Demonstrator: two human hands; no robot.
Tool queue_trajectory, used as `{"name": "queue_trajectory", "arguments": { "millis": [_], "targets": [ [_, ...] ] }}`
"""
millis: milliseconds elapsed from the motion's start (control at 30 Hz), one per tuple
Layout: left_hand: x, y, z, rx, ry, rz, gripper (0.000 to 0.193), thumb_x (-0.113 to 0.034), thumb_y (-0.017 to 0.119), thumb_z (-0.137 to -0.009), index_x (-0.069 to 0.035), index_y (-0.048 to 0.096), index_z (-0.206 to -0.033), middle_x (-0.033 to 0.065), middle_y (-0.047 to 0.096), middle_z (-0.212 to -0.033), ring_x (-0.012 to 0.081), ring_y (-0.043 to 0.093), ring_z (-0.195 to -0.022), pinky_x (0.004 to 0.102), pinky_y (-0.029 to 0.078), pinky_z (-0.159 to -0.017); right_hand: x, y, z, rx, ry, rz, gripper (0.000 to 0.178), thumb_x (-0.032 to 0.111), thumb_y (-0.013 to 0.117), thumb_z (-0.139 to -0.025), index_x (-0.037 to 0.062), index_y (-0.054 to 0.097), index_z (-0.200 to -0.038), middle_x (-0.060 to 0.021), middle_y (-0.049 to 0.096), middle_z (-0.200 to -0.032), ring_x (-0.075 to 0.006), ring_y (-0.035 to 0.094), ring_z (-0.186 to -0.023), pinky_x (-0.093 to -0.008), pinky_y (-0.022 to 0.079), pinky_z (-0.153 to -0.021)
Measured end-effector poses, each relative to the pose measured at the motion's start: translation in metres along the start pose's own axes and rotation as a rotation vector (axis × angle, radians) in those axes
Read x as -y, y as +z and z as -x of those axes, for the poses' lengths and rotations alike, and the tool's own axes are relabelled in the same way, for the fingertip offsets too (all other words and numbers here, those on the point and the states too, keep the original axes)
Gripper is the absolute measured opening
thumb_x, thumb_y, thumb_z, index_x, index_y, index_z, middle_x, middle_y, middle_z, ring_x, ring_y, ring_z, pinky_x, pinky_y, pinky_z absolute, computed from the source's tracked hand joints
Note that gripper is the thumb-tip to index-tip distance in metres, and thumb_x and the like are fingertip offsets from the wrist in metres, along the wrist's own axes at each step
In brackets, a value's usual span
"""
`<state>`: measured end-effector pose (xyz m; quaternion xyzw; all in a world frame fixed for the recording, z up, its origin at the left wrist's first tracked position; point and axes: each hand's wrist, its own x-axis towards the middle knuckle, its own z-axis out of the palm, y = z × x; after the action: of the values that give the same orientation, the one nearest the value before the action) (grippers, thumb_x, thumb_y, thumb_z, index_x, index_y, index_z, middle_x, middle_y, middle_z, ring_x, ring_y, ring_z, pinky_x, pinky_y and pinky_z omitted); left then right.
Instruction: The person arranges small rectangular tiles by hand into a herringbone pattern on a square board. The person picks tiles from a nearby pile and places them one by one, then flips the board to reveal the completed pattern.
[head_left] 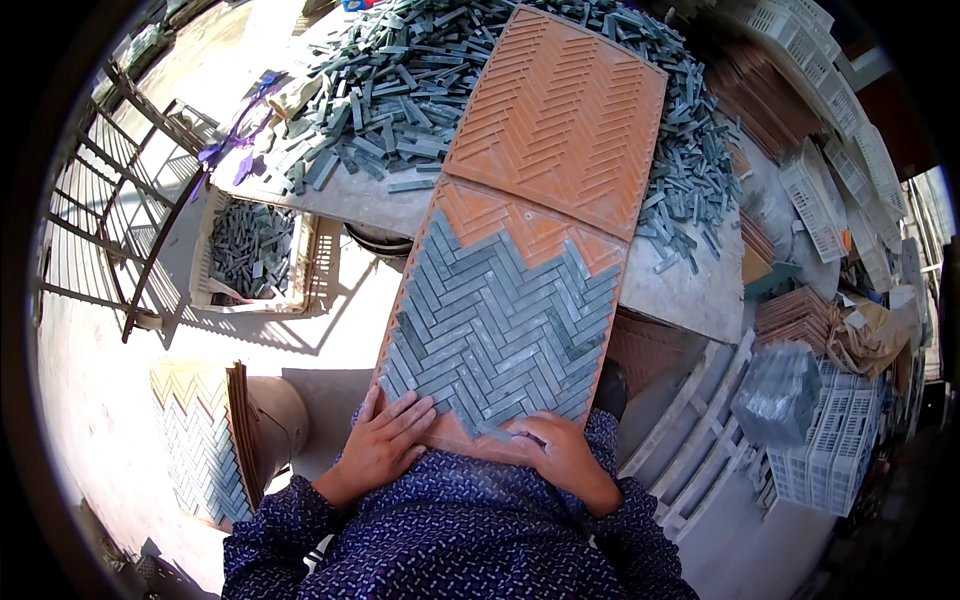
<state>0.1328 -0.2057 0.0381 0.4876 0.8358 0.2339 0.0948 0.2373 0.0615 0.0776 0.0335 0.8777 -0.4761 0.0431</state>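
Before me, an orange tray with a ridged rim slopes from my lap up to the table. Narrow grey-green stone strips fill most of it in a herringbone pattern, and its bare slots show at the far end. My left hand lies flat at the near left corner, fingers stretched over the rim and the strips' edge. At the near right, my right hand has curled fingers closed on the end of a stone strip at the pattern's near edge. Its fingertips are partly hidden.
Beyond lies an empty orange herringbone tray, amid a big heap of loose strips on the table. A cream crate of strips stands left, filled trays lower left. White crates and a slatted pallet are right.
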Motion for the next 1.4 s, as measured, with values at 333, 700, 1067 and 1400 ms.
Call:
{"name": "queue_trajectory", "arguments": {
  "millis": [333,700,1067,1400],
  "targets": [
    [0.0,0.002,-0.005,-0.017,0.007,0.004,0.056,-0.02,0.067,-0.075,-0.008,0.054,-0.128,0.0056,0.052,-0.133,0.0245,0.043,-0.129,0.0576,0.013,-0.113,-0.008,0.006,-0.008,-0.036,-0.088,0.281,0.017,0.007,0.064,-0.079,0.0053,0.063,-0.096,-0.0106,0.057,-0.093,-0.0288,0.059,-0.084,-0.036,0.048,-0.071],
    [-0.001,0.002,-0.002,0.008,-0.021,-0.023,0.053,-0.021,0.067,-0.077,-0.011,0.055,-0.128,0.0024,0.051,-0.135,0.0214,0.043,-0.13,0.0561,0.014,-0.113,-0.02,0.006,-0.018,0.018,-0.495,0.399,0.02,0.01,0.061,-0.072,0.0063,0.062,-0.092,-0.0062,0.055,-0.09,-0.0228,0.057,-0.083,-0.0334,0.047,-0.069],
    [-0.026,0.004,-0.032,0.122,0.312,-0.024,0.036,-0.015,0.052,-0.085,-0.011,0.059,-0.121,0.0038,0.053,-0.132,0.0205,0.045,-0.128,0.0528,0.023,-0.11,-0.023,-0.01,-0.027,0.144,-0.532,0.383,0.023,0.012,0.064,-0.072,0.0046,0.062,-0.094,-0.0069,0.057,-0.089,-0.0233,0.059,-0.086,-0.0336,0.047,-0.072],
    [-0.029,0.013,-0.058,0.098,0.464,-0.052,0.034,-0.015,0.055,-0.081,-0.006,0.062,-0.113,0.0047,0.058,-0.12,0.0202,0.05,-0.121,0.0454,0.038,-0.103,-0.054,-0.064,-0.057,-0.36,-0.316,0.139,0.01,0.005,0.069,-0.078,0.0014,0.067,-0.087,-0.0121,0.064,-0.077,-0.0262,0.062,-0.066,-0.0322,0.05,-0.063]
  ]
}}
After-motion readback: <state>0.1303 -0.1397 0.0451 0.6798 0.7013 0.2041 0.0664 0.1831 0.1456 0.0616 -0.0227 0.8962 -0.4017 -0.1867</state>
